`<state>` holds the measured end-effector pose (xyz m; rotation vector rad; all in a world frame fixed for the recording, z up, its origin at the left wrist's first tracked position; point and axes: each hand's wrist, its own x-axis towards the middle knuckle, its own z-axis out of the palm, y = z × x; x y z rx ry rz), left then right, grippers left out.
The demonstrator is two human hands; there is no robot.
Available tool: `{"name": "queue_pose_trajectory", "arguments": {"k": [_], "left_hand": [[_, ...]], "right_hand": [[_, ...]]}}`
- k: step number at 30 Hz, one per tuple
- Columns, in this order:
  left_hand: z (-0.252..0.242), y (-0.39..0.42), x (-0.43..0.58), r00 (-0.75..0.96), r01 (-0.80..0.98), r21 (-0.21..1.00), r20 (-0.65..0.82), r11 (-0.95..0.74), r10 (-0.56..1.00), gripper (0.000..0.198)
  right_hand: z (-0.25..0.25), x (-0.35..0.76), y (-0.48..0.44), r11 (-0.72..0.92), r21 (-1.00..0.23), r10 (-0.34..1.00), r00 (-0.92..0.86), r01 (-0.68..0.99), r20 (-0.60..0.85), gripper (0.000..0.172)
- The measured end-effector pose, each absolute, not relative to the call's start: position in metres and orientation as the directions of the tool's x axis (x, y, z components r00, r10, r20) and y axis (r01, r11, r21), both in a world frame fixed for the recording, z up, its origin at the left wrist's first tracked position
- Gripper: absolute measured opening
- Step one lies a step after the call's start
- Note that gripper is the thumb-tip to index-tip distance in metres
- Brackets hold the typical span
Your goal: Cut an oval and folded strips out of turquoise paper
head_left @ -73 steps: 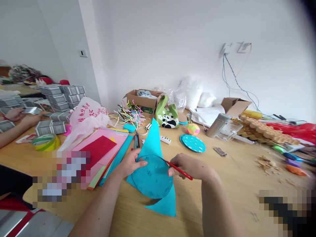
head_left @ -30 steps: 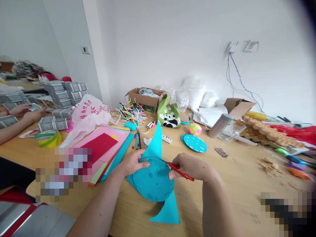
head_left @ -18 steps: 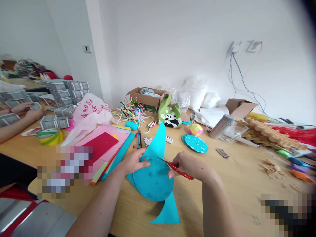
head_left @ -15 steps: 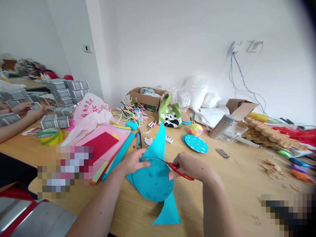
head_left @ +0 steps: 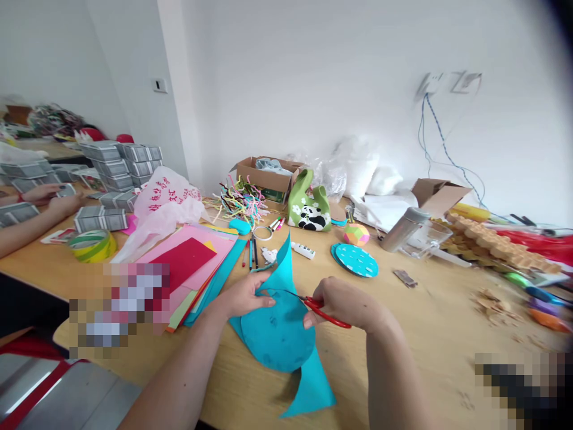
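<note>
My right hand (head_left: pixel 333 301) is closed on red-handled scissors (head_left: pixel 326 313), whose blades lie along the top edge of a blue disc (head_left: pixel 277 334). With its thumb on top, my left hand (head_left: pixel 248 295) pinches the disc together with the blue paper sheet (head_left: pixel 283 269) beneath it. One cut strip of the sheet stands up past the disc's far edge. Another strip (head_left: pixel 313 388) hangs off the near side and curls. Two blue discs with pale marks (head_left: pixel 356 260) lie stacked to the right, beyond my right hand.
Coloured paper sheets (head_left: pixel 201 263) and a plastic bag (head_left: pixel 165 197) lie left. Pens (head_left: pixel 253 253), a glue tube (head_left: pixel 303 250) and a green panda bag (head_left: pixel 308 206) sit ahead. A metal flask (head_left: pixel 405 229) stands right. Another person's hands (head_left: pixel 58 200) work among grey bundles at far left.
The blades have moved slightly left along the disc's edge. The far strip has sunk and bent leftward, showing more of the glue tube. The near strip has shifted slightly down and right.
</note>
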<state>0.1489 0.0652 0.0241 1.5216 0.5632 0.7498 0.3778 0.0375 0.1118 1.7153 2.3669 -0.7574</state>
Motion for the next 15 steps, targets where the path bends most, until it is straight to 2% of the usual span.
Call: {"name": "queue_pose_trajectory", "arguments": {"k": [4,9,12,15], "left_hand": [[0.022,0.067,0.148,0.645,-0.086,0.995,0.093,-0.049,0.759,0.065],[0.019,0.077,0.137,0.541,-0.085,0.996,0.067,-0.025,0.838,0.077],[0.018,0.085,0.129,0.442,-0.125,0.99,0.001,0.06,0.897,0.061],[0.017,0.089,0.124,0.333,-0.383,0.913,-0.003,0.139,0.943,0.048]], "right_hand": [[0.109,0.379,0.039,0.217,-0.323,0.863,-0.336,0.921,-0.377,0.064],[0.105,0.391,0.042,0.208,-0.425,0.879,-0.359,0.881,-0.314,0.065],[0.105,0.401,0.043,0.152,-0.52,0.895,-0.34,0.84,-0.289,0.063],[0.103,0.408,0.045,0.1,-0.658,0.911,-0.334,0.746,-0.24,0.059]]}}
